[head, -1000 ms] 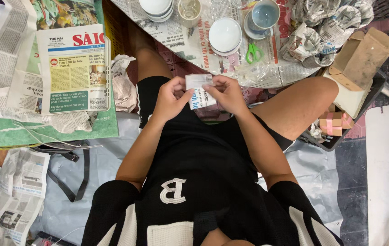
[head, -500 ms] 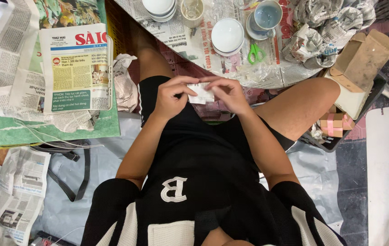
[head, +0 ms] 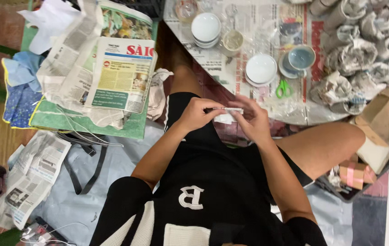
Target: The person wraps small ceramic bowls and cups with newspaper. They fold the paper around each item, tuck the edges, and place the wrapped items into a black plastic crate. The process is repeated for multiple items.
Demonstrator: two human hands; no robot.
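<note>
Thin white folded paper slip [head: 227, 110] was pinched edge-on between the left hand [head: 197, 115] and right hand [head: 254, 122], both grips clenched on its ends above the lap, apparently mid-fold, near the newspaper-covered counter [head: 267, 27] with white round bowls [head: 261, 69] and green-handled scissors [head: 284, 88].

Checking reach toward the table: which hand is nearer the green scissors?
Right. The right hand is just below-left of the green scissors; the left hand is farther left, across the small card.

Lay scattered: folded newspaper [head: 120, 75] on green mat [head: 85, 125], white bowls [head: 205, 28], green scissors [head: 284, 88], cardboard box [head: 388, 119], wrapped bundles [head: 363, 45].
</note>
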